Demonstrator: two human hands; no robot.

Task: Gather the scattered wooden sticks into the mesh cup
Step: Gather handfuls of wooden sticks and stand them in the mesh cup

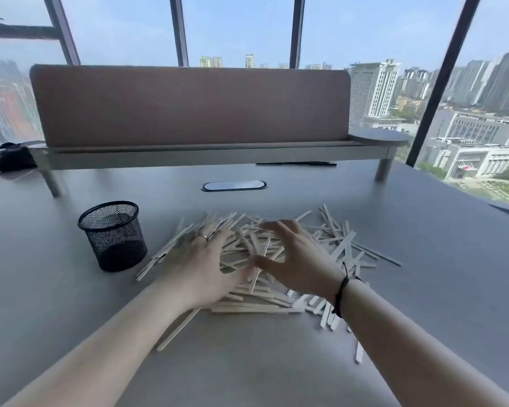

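Wooden sticks (279, 254) lie in a loose, criss-crossed heap on the grey worktop (423, 274), with strays running out to the right edge of the pile and a few lying nearer the person, one well apart at the lower right. The mesh cup (113, 235) stands upright just to the left of the heap, and it looks empty, though the dark mesh hides much of its inside.

Both hands are spread over the pile. The left hand (209, 259) lies flat on the sticks with a wide grip, fingers straight, holding nothing. The right hand (294, 259) hovers or presses beside it, fingers splayed and relaxed, also holding nothing; motion blur makes it hard to say whether it touches the wood.

The likely trouble lies in the tangle. Sticks crossed at many angles will not bundle neatly, so a scooped handful may fan out and shed pieces. A sideways sweep of the left hand could knock the light cup over or push it away. Outlying sticks are easily missed, and uneven ends could catch on the rim.
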